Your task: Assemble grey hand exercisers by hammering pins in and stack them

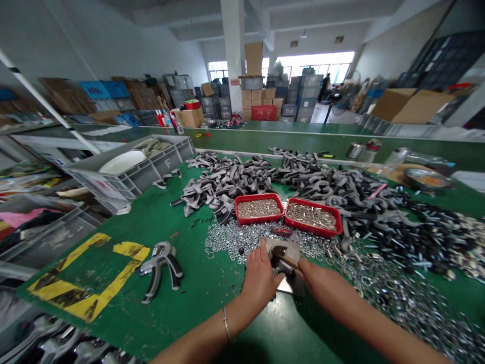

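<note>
Green bench in view: my left hand is clamped on a steel plate, my right hand closed on a wooden-handled tool. A slipping plate could scatter the loose washers just beside.

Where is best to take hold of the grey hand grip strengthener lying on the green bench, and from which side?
Probably by the black-padded handle of the hand grip strengthener, coming from above with your left hand. It lies flat with its two handles spread toward you, so they are the nearest part.

Hand grip exerciser — on green bench, beside yellow tape
</note>
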A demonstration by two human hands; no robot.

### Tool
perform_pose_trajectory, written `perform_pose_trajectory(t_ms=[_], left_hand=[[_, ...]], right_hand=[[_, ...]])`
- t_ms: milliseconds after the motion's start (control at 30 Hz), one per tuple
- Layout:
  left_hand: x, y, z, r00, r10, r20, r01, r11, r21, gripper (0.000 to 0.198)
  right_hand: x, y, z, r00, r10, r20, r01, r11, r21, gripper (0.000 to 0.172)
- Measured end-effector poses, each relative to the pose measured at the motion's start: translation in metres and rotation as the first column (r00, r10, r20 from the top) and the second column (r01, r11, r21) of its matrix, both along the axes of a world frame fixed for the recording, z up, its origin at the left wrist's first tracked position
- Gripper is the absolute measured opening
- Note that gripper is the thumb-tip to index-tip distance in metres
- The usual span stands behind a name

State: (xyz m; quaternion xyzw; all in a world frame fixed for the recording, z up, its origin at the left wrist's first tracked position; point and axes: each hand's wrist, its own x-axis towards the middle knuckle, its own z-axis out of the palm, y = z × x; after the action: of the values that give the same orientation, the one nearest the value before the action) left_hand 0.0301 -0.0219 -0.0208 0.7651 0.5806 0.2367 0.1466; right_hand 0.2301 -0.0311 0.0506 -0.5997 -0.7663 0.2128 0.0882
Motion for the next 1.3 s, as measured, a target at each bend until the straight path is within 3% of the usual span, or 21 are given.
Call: perform_pose_trajectory(t_ms=[67, 133, 233, 300, 367, 433, 467, 533, 633, 700, 800, 867, 967, 1033, 1100, 1200, 1267, 1300], left_hand=[[0.002, -0.001, 0.000, 1.000, 0.005, -0.006, -0.005, 1.000, -0.026, 0.098], [0.003, 0.001, 0.002, 1.000, 0.003, 0.010, -0.003, 0.999, -0.039, 0.098], [0.000, 0.005, 0.012, 0.996, -0.023, 0.086, 0.026, 0.999, -0.036, 0.095], [-0.004, 0.010, 0.022, 0.983, -0.046, 0.180, 0.064, 0.993, -0.096, 0.090], [-0.008, 0.017, 0.032, 0.943, -0.036, 0.330, 0.138, 0.947, -0.291, 0.082], [-0.014, 0.024, 0.038, 0.896, 0.023, 0.443, 0.203, 0.866, -0.457, 0.076], [-0.017, 0.028, 0.038, 0.894, 0.037, 0.447, 0.200, 0.858, -0.472, 0.073], [-0.025, 0.031, 0.034, 0.935, 0.008, 0.353, 0.138, 0.912, -0.386, 0.068], [-0.041, 0.029, 0.022, 0.984, -0.064, 0.164, 0.104, 0.964, -0.245, 0.058], [-0.052, 0.027, 0.019, 0.986, -0.093, 0.140, 0.120, 0.973, -0.196, 0.048], [-0.065, 0.033, 0.029, 0.979, -0.152, 0.133, 0.152, 0.988, 0.008, 0.038], [-0.067, 0.045, 0.042, 0.976, -0.209, 0.062, 0.198, 0.968, 0.155, 0.042], [-0.058, 0.067, 0.062, 0.952, -0.294, -0.091, 0.308, 0.917, 0.254, 0.040], [-0.047, 0.073, 0.070, 0.928, -0.355, -0.115, 0.373, 0.894, 0.248, 0.031], [-0.035, 0.071, 0.074, 0.908, -0.413, -0.070, 0.418, 0.880, 0.225, 0.030], [-0.024, 0.055, 0.070, 0.896, -0.443, 0.004, 0.437, 0.886, 0.158, 0.030], [-0.024, 0.043, 0.061, 0.924, -0.380, 0.036, 0.377, 0.924, 0.070, 0.029], [-0.026, 0.038, 0.055, 0.942, -0.331, 0.053, 0.330, 0.944, 0.023, 0.026]], right_hand=[[0.003, 0.000, -0.006, 0.999, 0.007, -0.032, -0.008, 0.998, -0.056, 0.025], [0.012, -0.002, -0.014, 0.979, -0.051, -0.196, 0.025, 0.991, -0.134, 0.031], [0.038, -0.015, -0.026, 0.884, -0.291, -0.365, 0.182, 0.935, -0.305, 0.041], [0.057, -0.024, -0.030, 0.860, -0.406, -0.310, 0.277, 0.880, -0.385, 0.045], [0.070, -0.025, -0.030, 0.909, -0.359, -0.210, 0.301, 0.916, -0.265, 0.041], [0.069, -0.012, -0.025, 0.973, -0.207, -0.102, 0.212, 0.976, 0.045, 0.034], [0.063, -0.001, -0.022, 0.990, -0.129, -0.052, 0.136, 0.973, 0.188, 0.031], [0.039, 0.029, -0.019, 0.999, -0.032, 0.010, 0.026, 0.940, 0.341, 0.028], [-0.006, 0.075, -0.023, 0.999, 0.009, 0.040, -0.024, 0.920, 0.392, 0.024], [-0.029, 0.095, -0.029, 0.998, 0.011, 0.069, -0.038, 0.914, 0.405, 0.020], [-0.039, 0.099, -0.032, 0.996, 0.022, 0.090, -0.056, 0.917, 0.394, 0.014], [-0.033, 0.089, -0.023, 0.995, 0.058, 0.085, -0.086, 0.922, 0.378, 0.018], [-0.019, 0.069, 0.004, 0.980, 0.092, -0.175, -0.039, 0.958, 0.284, 0.021], [-0.014, 0.057, 0.020, 0.858, -0.021, -0.513, 0.095, 0.988, 0.118, 0.024], [-0.015, 0.049, 0.026, 0.627, -0.191, -0.755, 0.175, 0.979, -0.102, 0.028], [-0.024, 0.042, 0.013, 0.342, -0.324, -0.882, 0.147, 0.946, -0.290, 0.028], [-0.029, 0.038, -0.004, 0.266, -0.348, -0.899, 0.189, 0.933, -0.305, 0.027], [-0.031, 0.036, -0.013, 0.271, -0.356, -0.894, 0.239, 0.925, -0.296, 0.028]])
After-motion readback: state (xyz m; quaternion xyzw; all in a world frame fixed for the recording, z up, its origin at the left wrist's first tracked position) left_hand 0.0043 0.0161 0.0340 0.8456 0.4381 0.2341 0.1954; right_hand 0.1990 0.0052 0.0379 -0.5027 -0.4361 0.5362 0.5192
